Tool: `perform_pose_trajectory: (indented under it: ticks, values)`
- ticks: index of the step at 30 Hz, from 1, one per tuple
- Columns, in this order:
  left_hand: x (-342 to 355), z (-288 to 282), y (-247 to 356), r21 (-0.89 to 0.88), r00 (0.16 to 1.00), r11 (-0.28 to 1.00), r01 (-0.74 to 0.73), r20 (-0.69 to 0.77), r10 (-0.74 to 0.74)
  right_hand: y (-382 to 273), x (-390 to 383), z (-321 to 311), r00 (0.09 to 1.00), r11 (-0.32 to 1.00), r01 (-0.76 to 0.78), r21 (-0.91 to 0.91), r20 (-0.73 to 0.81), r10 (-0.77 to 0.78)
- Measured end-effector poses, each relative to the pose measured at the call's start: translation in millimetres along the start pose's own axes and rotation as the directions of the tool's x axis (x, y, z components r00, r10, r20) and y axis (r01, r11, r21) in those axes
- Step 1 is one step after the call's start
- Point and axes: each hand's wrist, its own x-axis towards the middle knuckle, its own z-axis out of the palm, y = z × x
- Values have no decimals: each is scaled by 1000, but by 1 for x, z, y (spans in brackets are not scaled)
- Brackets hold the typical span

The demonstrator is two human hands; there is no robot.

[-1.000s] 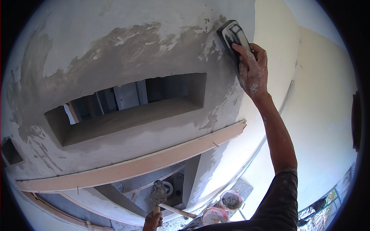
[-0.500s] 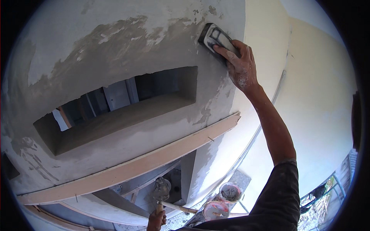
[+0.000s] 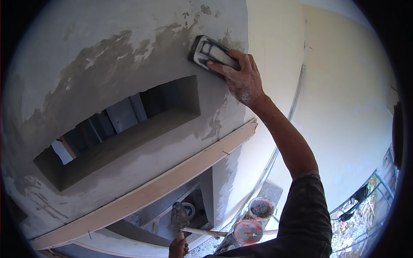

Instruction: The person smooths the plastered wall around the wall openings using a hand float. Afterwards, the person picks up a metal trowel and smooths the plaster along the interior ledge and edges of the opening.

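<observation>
My right hand (image 3: 245,77) grips a dark-edged plastering float (image 3: 211,52), held against the wall above the right end of a long rectangular opening (image 3: 129,129). Damp grey plaster (image 3: 142,64) covers the wall around that opening, with lighter, patchy areas above it. Low in the picture, my left hand (image 3: 178,248) is closed around the wooden handle of a trowel (image 3: 180,216). Its blade points up and carries grey mortar. The float's working face is turned to the wall and hidden.
A long wooden board (image 3: 146,189) runs slantwise along the wall below the opening, with nails sticking out. Two buckets, one of grey mortar (image 3: 260,209) and one reddish-rimmed (image 3: 248,232), stand below. A pale yellow wall (image 3: 344,112) rises at right, near metal railings (image 3: 380,189).
The float in my right hand has moved slightly left and down, nearer the opening's upper right corner. My view has shifted too. The trowel stays in my left hand.
</observation>
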Motion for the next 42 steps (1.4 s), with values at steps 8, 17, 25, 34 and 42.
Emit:
perform_pose_trajectory:
  ticks: [8, 17, 25, 34, 42]
  values:
    - [0, -3, -7, 82, 989, 986, -142, -36, 145, -35, -29, -2, 943, 936, -309, 171, -71, 324]
    - [5, -4, -9, 5, 1000, 1000, 11, 20, -11, -50, 76, 11, 955, 970, -189, 154, -199, 218]
    - [-1, 18, 9, 55, 997, 997, -49, 68, 45, -37, 16, 18, 974, 977, -183, 108, -116, 196]
    - [-9, 39, 19, 59, 999, 997, -40, -16, 40, -34, 6, 18, 980, 983, -90, 158, -163, 116]
    - [14, 40, 0, -69, 986, 986, 150, 78, -145, -57, 30, 23, 961, 962, -156, 225, -191, 200]
